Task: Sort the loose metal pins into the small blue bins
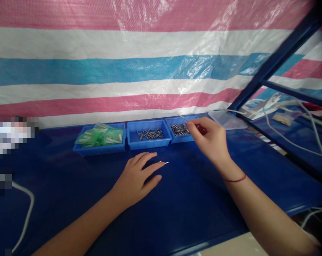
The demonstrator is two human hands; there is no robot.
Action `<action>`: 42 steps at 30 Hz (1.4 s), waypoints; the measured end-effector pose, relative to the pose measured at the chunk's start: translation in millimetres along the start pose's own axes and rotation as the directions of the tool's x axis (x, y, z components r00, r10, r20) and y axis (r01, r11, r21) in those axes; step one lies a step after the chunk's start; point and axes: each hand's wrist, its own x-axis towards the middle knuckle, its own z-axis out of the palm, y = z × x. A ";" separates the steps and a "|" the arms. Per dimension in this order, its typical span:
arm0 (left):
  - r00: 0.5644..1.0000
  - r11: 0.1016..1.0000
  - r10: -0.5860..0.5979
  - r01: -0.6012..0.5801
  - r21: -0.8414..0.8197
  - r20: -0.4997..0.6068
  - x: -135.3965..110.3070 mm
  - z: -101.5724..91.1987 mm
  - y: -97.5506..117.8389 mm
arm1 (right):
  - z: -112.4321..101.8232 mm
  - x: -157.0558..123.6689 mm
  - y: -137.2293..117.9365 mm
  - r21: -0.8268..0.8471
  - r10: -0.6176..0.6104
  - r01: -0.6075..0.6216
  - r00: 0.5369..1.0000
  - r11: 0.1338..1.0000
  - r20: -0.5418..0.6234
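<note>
My right hand is raised by the right bin, with thumb and fingers pinched on a thin metal pin that points up and left. Whether the pin has a thread or a head is too small to tell. My left hand is palm down low over the blue table, fingers spread. By its index fingertip lies another small, shiny metal pin, partly hidden by the finger. Behind the hands, the middle blue bin and the right blue bin hold many loose metal pins.
The left blue bin holds green plastic packets. A clear plastic lid lies at the back right. White cables run past a dark blue frame post. A striped sheet hangs behind the table.
</note>
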 end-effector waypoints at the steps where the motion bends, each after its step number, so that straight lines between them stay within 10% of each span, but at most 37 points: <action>1: 0.999 0.999 0.009 -0.010 0.036 0.044 0.2 -0.3 1.0 | -2.2 3.4 6.5 -0.098 0.005 -0.006 1.000 0.995 -0.010; 5: 0.993 0.996 -0.020 0.010 0.086 0.115 0.6 1.4 2.6 | -2.2 7.8 18.6 -0.291 0.065 -0.045 0.996 0.956 0.058; 11: 0.998 0.998 -0.061 0.061 0.035 0.011 1.9 7.4 -5.0 | 7.4 -6.4 -7.3 -0.100 0.005 0.023 0.964 0.995 0.266; 19: 0.987 0.988 -0.140 0.135 -0.069 -0.075 0.4 8.5 -11.3 | 20.8 -31.9 -34.9 0.084 -0.199 0.189 0.759 0.978 0.620; 24: 0.946 0.942 -0.247 0.183 -0.282 -0.209 1.1 5.9 -11.0 | 26.3 -42.2 -42.4 0.140 -0.219 0.169 0.711 0.976 0.668; 35: 0.893 0.751 -0.407 0.208 -0.626 -0.192 -2.5 6.3 -10.9 | 33.0 -48.7 -50.1 0.396 -0.242 0.020 0.819 0.918 0.520; 42: 0.914 0.805 -0.375 0.239 -0.543 -0.153 -0.9 -0.3 -3.7 | 29.1 -48.6 -56.6 0.465 -0.114 -0.127 0.883 0.876 0.455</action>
